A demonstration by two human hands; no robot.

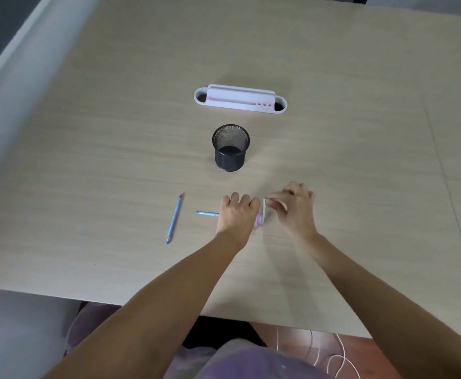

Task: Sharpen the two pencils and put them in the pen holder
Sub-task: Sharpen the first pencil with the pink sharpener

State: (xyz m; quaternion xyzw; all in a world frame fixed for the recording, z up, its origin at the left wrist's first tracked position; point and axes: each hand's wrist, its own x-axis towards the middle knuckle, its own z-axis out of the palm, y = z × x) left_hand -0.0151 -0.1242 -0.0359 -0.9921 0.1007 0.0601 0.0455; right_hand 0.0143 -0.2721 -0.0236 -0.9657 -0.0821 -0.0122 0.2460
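A blue pencil [174,218] with a red tip lies loose on the table, left of my hands. My left hand [237,214] is closed around a second blue pencil [207,213], whose end sticks out to the left, and it rests against a small pink and white sharpener [261,218]. My right hand [292,207] pinches the sharpener's white handle from the right. The pencil's tip and most of the sharpener are hidden by my fingers. A black mesh pen holder [230,149] stands upright behind my hands, with nothing in it.
A white and pink desk organiser [240,99] lies further back on the wooden table [360,160]. The table's near edge runs just in front of my lap. A grey wall panel borders the table on the left. White cables lie on the floor below right.
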